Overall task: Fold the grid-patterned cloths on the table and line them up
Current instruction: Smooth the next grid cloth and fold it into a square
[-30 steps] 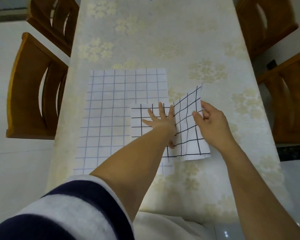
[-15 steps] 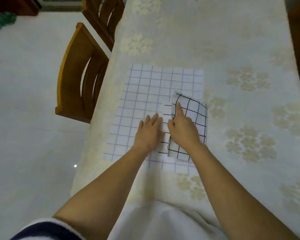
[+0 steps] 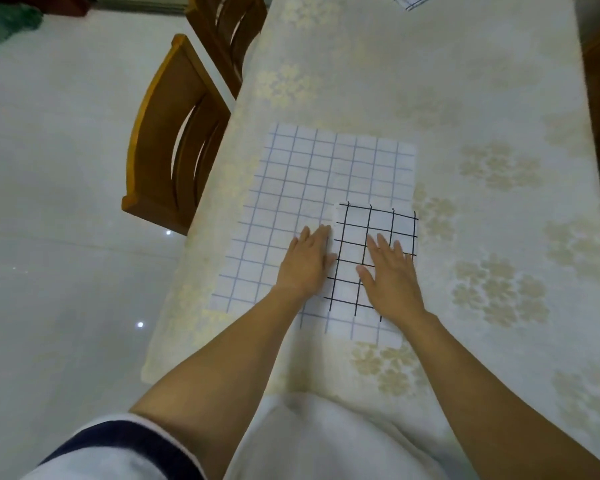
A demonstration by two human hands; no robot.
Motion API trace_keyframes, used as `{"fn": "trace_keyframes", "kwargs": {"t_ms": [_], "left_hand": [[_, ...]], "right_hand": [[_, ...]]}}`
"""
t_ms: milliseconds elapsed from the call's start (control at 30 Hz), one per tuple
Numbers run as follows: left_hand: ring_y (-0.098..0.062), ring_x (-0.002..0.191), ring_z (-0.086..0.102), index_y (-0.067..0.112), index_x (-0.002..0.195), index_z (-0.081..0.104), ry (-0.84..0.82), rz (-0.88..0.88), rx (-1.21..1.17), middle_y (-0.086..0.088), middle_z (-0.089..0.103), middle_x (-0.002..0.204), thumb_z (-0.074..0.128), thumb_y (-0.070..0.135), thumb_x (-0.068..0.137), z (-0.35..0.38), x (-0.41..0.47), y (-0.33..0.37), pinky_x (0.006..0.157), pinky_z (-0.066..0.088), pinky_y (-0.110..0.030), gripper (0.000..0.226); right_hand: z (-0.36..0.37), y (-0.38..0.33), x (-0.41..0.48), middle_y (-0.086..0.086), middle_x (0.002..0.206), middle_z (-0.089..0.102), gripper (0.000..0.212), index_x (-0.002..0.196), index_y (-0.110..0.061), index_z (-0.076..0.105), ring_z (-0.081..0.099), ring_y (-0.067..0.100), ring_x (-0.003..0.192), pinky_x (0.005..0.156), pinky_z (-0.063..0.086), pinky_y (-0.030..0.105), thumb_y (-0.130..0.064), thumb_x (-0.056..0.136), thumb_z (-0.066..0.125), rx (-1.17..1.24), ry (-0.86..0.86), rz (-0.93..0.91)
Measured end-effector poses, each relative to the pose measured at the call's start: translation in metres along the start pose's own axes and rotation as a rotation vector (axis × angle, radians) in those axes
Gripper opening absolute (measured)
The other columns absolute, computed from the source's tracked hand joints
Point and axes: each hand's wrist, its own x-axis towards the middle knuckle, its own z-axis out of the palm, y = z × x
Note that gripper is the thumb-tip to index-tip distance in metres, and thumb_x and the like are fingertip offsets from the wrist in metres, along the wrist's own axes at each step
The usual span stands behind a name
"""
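Now both flat, spread palms, left hand [image 3: 307, 261] and right hand [image 3: 392, 277], press the small black-gridded white cloth [image 3: 374, 230] atop the larger blue-gridded cloth [image 3: 319, 174], apparently flattening its fold.

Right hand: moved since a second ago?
Yes. The right hand went from lifting the black-grid white cloth's right flap to lying flat on it, leftward over the larger blue-grid cloth.
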Motion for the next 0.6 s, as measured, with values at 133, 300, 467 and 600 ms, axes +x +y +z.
{"fn": "trace_keyframes", "kwargs": {"t_ms": [133,300,467,600], "left_hand": [[-0.026,0.157,0.002,0.018,0.162,0.01,-0.031,0.008,0.168,0.0,0.008,0.17,0.042,0.039,0.107,0.004,-0.002,-0.003,0.127,0.004,-0.042,0.067],[-0.032,0.152,0.023,0.008,0.155,0.032,0.226,0.183,0.243,-0.014,0.035,0.16,0.058,0.008,0.098,0.003,0.004,0.022,0.125,0.013,-0.043,0.062],[-0.033,0.152,0.025,0.002,0.153,0.034,0.106,0.344,0.154,-0.016,0.038,0.157,0.053,-0.006,0.093,0.021,0.035,0.067,0.126,0.012,-0.043,0.063],[-0.026,0.157,-0.007,0.011,0.162,0.007,-0.04,0.203,0.252,-0.005,0.003,0.171,0.034,0.022,0.109,0.04,0.063,0.079,0.127,-0.003,-0.043,0.061]], "right_hand": [[0.016,0.0,-0.005,-0.004,0.166,-0.015,0.067,0.159,-0.032,-0.004,-0.02,0.026,0.151,0.123,-0.007,0.047,-0.06,0.102,0.016,-0.151,-0.042,0.007],[0.0,0.001,0.003,0.005,0.16,0.033,0.062,0.154,-0.015,0.034,0.022,0.026,0.15,0.124,0.008,0.045,-0.049,0.102,0.025,0.063,0.277,0.035],[-0.017,0.023,0.028,0.011,0.16,0.031,0.049,0.152,-0.004,0.035,0.023,0.029,0.15,0.124,0.01,0.041,-0.016,0.105,0.039,0.023,0.259,0.002],[-0.014,0.026,0.049,0.006,0.167,-0.006,0.07,0.159,-0.01,0.001,-0.007,0.023,0.154,0.125,0.0,0.042,-0.021,0.102,0.039,-0.134,0.044,0.058]]}}
